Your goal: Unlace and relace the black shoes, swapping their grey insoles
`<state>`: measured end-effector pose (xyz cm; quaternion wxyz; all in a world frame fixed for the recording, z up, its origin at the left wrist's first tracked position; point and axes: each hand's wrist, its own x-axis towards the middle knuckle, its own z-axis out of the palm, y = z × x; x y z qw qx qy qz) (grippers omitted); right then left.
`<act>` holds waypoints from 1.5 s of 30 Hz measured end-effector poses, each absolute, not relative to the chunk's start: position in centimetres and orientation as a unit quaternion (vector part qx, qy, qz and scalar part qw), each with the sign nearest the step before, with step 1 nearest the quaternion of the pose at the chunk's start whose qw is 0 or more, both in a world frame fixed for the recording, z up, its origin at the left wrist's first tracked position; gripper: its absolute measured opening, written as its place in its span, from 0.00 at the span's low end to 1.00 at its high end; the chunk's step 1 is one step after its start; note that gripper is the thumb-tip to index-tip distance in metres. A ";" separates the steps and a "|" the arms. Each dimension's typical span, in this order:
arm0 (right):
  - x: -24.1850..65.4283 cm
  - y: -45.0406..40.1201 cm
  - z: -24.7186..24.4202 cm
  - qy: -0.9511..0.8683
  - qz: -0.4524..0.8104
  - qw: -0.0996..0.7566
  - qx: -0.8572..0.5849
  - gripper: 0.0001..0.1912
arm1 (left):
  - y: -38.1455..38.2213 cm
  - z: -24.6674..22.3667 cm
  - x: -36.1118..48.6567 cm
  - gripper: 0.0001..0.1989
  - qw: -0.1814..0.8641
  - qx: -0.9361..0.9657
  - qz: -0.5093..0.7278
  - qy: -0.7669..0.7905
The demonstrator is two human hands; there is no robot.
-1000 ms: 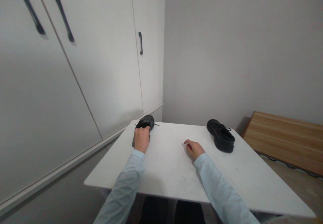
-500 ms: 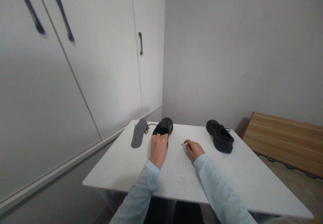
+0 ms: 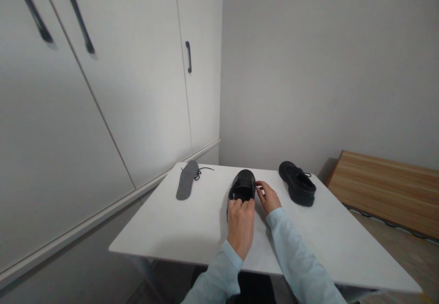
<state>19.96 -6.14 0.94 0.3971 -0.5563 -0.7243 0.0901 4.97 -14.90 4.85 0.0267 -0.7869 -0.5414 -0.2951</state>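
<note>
A black shoe [image 3: 245,179] without a lace through it stands near the middle of the white table [image 3: 202,231], toe pointing away from me. My left hand [image 3: 240,224] is closed around its heel end, knuckles up, and covers that part. At the shoe's right side is my right hand [image 3: 268,198], fingers bent and a little apart, the tips at or touching the upper. On the far left lies a grey insole [image 3: 187,181], beside a black shoelace [image 3: 198,173]. The other black shoe [image 3: 297,184], laced, rests on the right of the table.
White cupboard doors [image 3: 144,89] with dark handles rise on the left. A grey wall [image 3: 308,75] stands behind the table. To the right, beyond the table edge, is a wood-grain board [image 3: 387,189].
My left hand has brought the unlaced shoe rightward and nearer to me, away from the insole and lace. The right hand stays about where it was, its fingers now at the shoe's side.
</note>
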 end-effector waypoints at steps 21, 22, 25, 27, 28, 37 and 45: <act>20.5 -6.0 1.1 -0.691 0.220 0.472 -0.502 0.22 | -15.1 5.3 8.0 0.07 0.074 -0.827 -0.241 -0.503; 20.5 -6.0 1.1 -0.693 0.218 0.472 -0.500 0.22 | -14.9 5.5 7.6 0.06 0.062 -0.836 -0.238 -0.490; 20.6 -6.0 1.1 -0.694 0.213 0.473 -0.499 0.22 | -14.2 6.5 6.1 0.11 0.017 -0.875 -0.214 -0.433; 20.5 -6.0 1.1 -0.691 0.214 0.475 -0.502 0.23 | -13.6 7.3 4.9 0.12 -0.019 -0.895 -0.203 -0.396; 20.5 -6.0 1.2 -0.689 0.213 0.475 -0.504 0.23 | -13.4 7.7 4.4 0.12 -0.042 -0.900 -0.210 -0.379; 20.4 -6.3 1.3 -0.673 0.232 0.474 -0.518 0.25 | -8.1 8.3 -1.3 0.11 -0.071 -0.821 -0.281 -0.492; 20.5 -6.2 1.2 -0.673 0.230 0.483 -0.511 0.26 | -3.0 4.6 -7.4 0.14 0.005 -0.718 -0.116 -0.687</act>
